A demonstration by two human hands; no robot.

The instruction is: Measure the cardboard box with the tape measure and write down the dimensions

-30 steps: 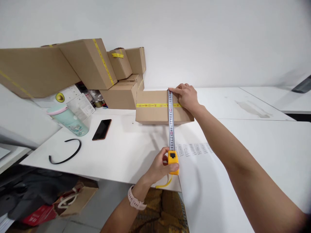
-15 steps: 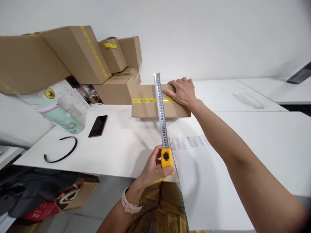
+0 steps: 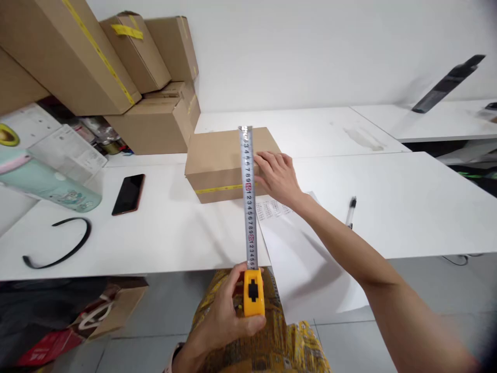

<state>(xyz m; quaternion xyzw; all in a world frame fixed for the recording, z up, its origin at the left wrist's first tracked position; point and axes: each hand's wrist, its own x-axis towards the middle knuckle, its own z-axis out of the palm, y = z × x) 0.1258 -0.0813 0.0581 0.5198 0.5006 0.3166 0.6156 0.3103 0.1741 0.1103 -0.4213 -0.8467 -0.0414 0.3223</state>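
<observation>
My left hand (image 3: 229, 311) is closed around a yellow tape measure (image 3: 253, 296) near the table's front edge. Its silver blade (image 3: 247, 202) is drawn out and points away from me, passing in front of a cardboard box (image 3: 217, 150). Whether the blade touches the box cannot be told. On the box's right front side lies my right hand (image 3: 277, 176), fingers bent over the edge and gripping it. Yellow tape (image 3: 219, 189) runs along the box face nearest me. Just in front, a sheet of paper (image 3: 303, 269) with handwritten columns hangs over the table edge.
Cardboard boxes (image 3: 143, 124) are stacked at the back left. A phone (image 3: 129, 194), a mint-green tumbler (image 3: 58, 181) and a black curved band (image 3: 73, 243) lie on the left. A pen (image 3: 351, 211) is right of my forearm; a dark object (image 3: 446, 85) stands farther back.
The box has turned, so its taped face, which was upward, now faces me. My right hand has come nearer with it. The tape measure has moved toward me, and the view has shifted right.
</observation>
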